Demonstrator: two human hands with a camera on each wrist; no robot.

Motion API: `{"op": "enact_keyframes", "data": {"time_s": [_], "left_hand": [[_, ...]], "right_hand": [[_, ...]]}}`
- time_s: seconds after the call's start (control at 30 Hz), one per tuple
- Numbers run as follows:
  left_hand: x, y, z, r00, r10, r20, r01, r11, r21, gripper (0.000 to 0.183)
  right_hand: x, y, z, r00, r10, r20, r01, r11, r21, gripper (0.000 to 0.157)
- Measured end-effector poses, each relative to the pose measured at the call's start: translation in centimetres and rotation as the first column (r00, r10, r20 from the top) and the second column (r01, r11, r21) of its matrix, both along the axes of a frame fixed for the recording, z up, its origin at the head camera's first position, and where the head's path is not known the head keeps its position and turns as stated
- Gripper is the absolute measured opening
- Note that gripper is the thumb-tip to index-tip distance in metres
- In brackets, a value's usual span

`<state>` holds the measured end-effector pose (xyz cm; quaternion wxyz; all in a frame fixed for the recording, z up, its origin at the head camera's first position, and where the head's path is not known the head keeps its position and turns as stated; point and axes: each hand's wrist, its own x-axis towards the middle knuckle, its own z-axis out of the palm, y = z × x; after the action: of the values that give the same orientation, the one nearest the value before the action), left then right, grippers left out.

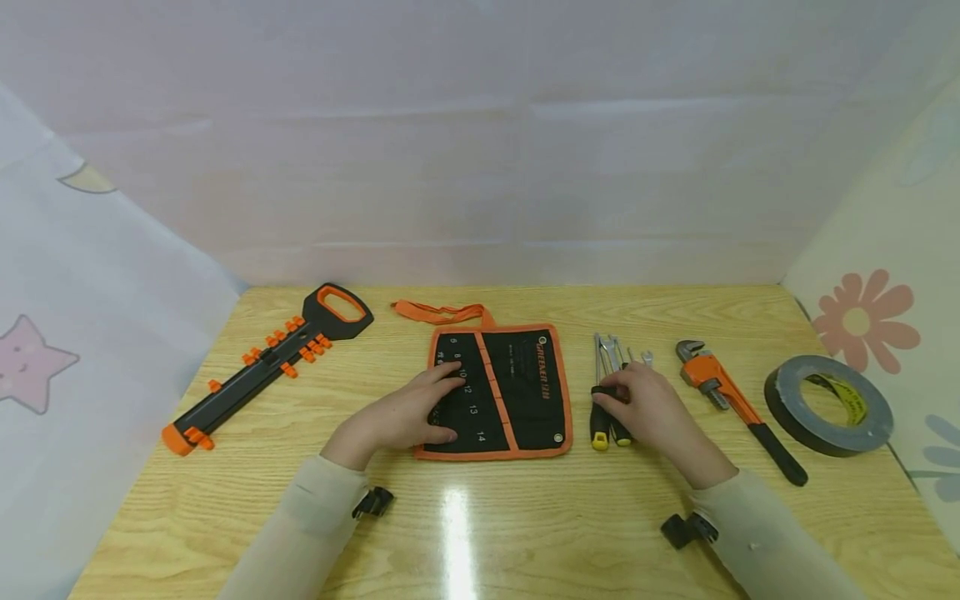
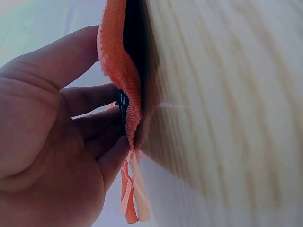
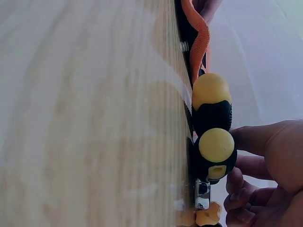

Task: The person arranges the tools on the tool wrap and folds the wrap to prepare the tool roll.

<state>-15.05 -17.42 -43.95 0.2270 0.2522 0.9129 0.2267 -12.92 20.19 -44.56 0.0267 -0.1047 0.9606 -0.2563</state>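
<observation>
A black tool pouch [image 1: 525,392] with orange edging and printed size numbers lies flat at the middle of the table. My left hand [image 1: 408,410] rests on its left part, fingers spread; in the left wrist view the thumb touches the orange edge [image 2: 116,47]. To the pouch's right lie two screwdrivers side by side, with black and yellow handles. My right hand [image 1: 647,404] pinches the left screwdriver [image 1: 599,421] at the handle with thumb and forefinger; the right wrist view hides the fingertips. The second screwdriver [image 3: 217,146] lies close beside it. Several wrenches [image 1: 611,352] lie behind, partly covered.
At the left lies a black rack [image 1: 247,379] with orange clips and a handle. An orange pipe wrench [image 1: 723,387] and a roll of tape [image 1: 795,408] lie to the right. An orange strap [image 1: 442,312] extends behind the pouch. Cloth walls bound the table.
</observation>
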Motion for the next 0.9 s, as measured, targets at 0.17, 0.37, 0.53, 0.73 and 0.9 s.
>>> {"op": "enact_keyframes", "data": {"time_s": [0.17,0.37,0.53,0.73,0.9], "left_hand": [[0.03,0.00,-0.02,1.000,0.004,0.003,-0.004,1.000,-0.001,0.084],[0.04,0.00,-0.06,1.000,0.010,0.009,-0.010,1.000,0.004,0.084],[0.03,0.06,-0.05,1.000,0.011,0.009,-0.011,1.000,0.005,0.084],[0.02,0.04,-0.04,1.000,0.010,0.006,-0.010,1.000,0.001,0.083],[0.02,0.00,-0.05,1.000,0.007,0.002,-0.007,1.000,0.001,0.083]], "right_hand": [[0.10,-0.13,0.02,1.000,0.005,0.005,-0.005,1.000,-0.018,0.019],[0.21,-0.15,-0.01,1.000,0.020,0.003,-0.020,0.999,-0.029,0.020],[0.28,-0.11,-0.12,1.000,-0.001,0.003,0.001,1.000,-0.011,0.025],[0.18,-0.19,-0.13,1.000,-0.011,-0.004,0.011,1.000,0.009,0.030],[-0.17,-0.28,-0.27,1.000,0.003,0.015,-0.003,1.000,0.018,0.031]]}}
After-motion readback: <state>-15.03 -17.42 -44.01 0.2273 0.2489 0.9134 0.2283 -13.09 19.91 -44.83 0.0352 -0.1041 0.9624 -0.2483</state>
